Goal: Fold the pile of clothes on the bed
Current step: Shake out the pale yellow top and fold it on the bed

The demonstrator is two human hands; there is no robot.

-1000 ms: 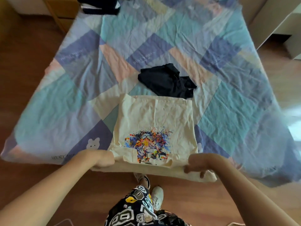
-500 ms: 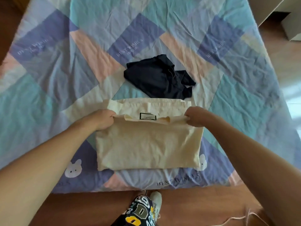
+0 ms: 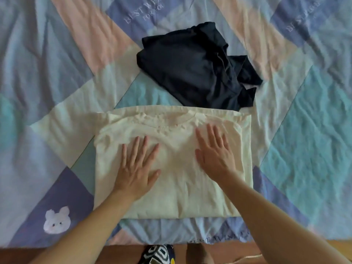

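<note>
With the left hand (image 3: pixel 138 164) and right hand (image 3: pixel 214 151) spread flat on the folded cream shirt (image 3: pixel 171 191), press outward evenly to flatten creases without shifting the fold edges on the bed (image 3: pixel 47 92).

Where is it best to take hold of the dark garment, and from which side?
Probably the dark garment's smooth left edge, reached from the left. That side lies flat and bunched together; the right side ends in loose, crumpled flaps. Both hands rest flat on the cream shirt.
</note>
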